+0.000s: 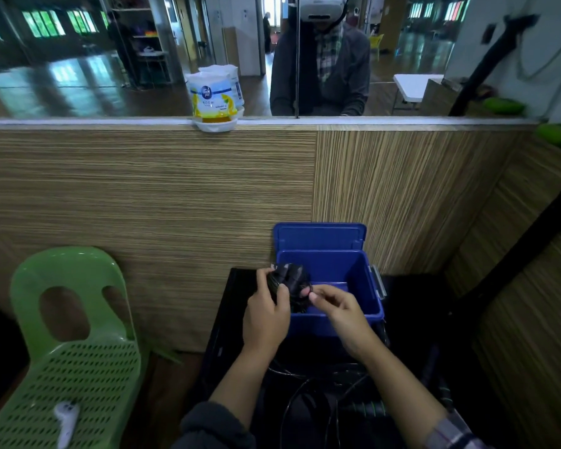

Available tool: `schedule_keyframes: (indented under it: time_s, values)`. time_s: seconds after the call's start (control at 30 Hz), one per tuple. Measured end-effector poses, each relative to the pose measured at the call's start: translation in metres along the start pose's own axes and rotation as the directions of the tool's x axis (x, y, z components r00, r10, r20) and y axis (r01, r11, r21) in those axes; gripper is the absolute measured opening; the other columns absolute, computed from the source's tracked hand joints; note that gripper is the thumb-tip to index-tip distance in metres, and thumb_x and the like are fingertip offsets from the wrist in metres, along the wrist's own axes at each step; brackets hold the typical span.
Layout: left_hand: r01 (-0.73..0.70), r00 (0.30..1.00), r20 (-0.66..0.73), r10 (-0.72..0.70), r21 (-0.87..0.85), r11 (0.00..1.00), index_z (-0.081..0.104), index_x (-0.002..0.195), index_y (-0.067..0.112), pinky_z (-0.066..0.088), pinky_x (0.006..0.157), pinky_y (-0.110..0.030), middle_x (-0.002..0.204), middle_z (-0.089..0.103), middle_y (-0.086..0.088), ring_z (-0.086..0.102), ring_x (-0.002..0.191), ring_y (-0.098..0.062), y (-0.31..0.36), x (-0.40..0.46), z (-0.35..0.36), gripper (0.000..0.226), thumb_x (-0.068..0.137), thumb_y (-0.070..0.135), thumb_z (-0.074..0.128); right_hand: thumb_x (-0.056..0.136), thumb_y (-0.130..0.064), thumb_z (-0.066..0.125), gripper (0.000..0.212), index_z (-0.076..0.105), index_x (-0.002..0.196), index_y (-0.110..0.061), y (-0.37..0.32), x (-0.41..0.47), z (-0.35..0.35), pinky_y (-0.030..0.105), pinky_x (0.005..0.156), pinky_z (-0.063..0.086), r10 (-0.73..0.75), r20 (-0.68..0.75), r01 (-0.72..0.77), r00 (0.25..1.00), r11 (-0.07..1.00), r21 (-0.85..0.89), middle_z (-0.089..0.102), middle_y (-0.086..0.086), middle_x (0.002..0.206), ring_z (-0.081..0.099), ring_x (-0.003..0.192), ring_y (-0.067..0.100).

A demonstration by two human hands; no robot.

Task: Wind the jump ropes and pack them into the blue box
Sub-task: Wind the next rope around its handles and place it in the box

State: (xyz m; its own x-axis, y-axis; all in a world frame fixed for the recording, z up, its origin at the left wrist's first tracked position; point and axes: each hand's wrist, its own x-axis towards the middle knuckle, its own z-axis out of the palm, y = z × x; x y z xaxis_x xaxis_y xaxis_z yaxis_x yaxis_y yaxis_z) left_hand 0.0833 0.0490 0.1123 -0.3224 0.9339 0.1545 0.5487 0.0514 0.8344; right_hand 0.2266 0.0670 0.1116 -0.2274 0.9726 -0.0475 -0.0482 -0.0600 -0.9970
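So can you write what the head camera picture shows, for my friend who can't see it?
Two hands hold a wound black jump rope over the open blue box: the left hand grips the bundle, the right hand pinches its cord. A green plastic chair stands to the left, before a wood-panelled wall.

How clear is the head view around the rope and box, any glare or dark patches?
Head view: wide-angle bending at the edges; the rope bundle in the left hand is dark and slightly blurred; the blue box is evenly lit, no glare; the black surface beneath swallows detail.
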Motion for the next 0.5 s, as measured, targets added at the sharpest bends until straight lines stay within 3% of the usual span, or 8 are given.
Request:
schedule_keyframes:
  time_s: [0.1, 0.17, 0.27, 0.37, 0.5]
  values:
    - [-0.031, 0.999, 0.042, 0.029, 0.03, 0.999, 0.041, 0.121, 0.028, 0.03, 0.043, -0.014, 0.068, 0.061, 0.003, 0.057, 0.054, -0.007, -0.001, -0.003, 0.002, 0.023, 0.098, 0.03, 0.041, 0.087, -0.007, 0.064, 0.015, 0.074, 0.092, -0.016, 0.0, -0.002, -0.004, 0.025, 0.092, 0.05, -0.029, -0.014, 0.028, 1.0, 0.999, -0.017, 0.075, 0.001, 0.097, 0.067, 0.099, 0.012]
    - [-0.05, 0.997, 0.061, 0.047, 0.049, 0.998, 0.039, 0.129, 0.026, 0.034, 0.049, -0.018, 0.076, 0.063, 0.001, 0.06, 0.062, -0.01, -0.001, -0.003, 0.003, 0.034, 0.097, 0.035, 0.04, 0.084, -0.003, 0.066, 0.012, 0.075, 0.089, -0.01, -0.002, -0.001, -0.005, 0.025, 0.087, 0.051, -0.053, -0.036, 0.053, 0.998, 0.999, -0.005, 0.073, 0.003, 0.095, 0.068, 0.095, 0.013]
    - [-0.073, 0.992, 0.106, 0.069, 0.036, 0.997, 0.036, 0.133, 0.027, 0.045, 0.058, -0.025, 0.086, 0.066, 0.001, 0.064, 0.073, -0.012, -0.003, -0.003, 0.005, 0.042, 0.095, 0.044, 0.04, 0.078, 0.0, 0.071, 0.008, 0.075, 0.085, 0.0, -0.003, 0.001, -0.011, 0.027, 0.086, 0.055, -0.109, -0.041, 0.109, 0.993, 0.994, -0.008, 0.062, 0.0, 0.11, 0.067, 0.097, 0.015]
    - [-0.049, 0.982, 0.179, 0.058, -0.055, 0.997, 0.039, 0.124, 0.035, 0.049, 0.066, -0.023, 0.092, 0.067, 0.007, 0.065, 0.081, -0.006, 0.001, -0.005, 0.002, 0.041, 0.089, 0.053, 0.052, 0.074, -0.003, 0.074, 0.013, 0.075, 0.086, 0.003, -0.003, 0.0, -0.016, 0.026, 0.088, 0.054, -0.154, -0.024, 0.152, 0.988, 0.987, -0.042, 0.056, -0.011, 0.129, 0.065, 0.106, 0.011]
    - [-0.004, 0.948, 0.315, 0.035, -0.1, 0.995, 0.038, 0.109, 0.038, 0.046, 0.065, -0.021, 0.09, 0.065, 0.009, 0.063, 0.081, -0.006, 0.001, -0.005, -0.004, 0.041, 0.08, 0.046, 0.066, 0.07, -0.005, 0.078, 0.008, 0.077, 0.078, -0.003, -0.005, 0.0, -0.022, 0.03, 0.085, 0.054, -0.208, -0.063, 0.201, 0.976, 0.974, -0.105, 0.069, 0.0, 0.11, 0.067, 0.099, 0.014]
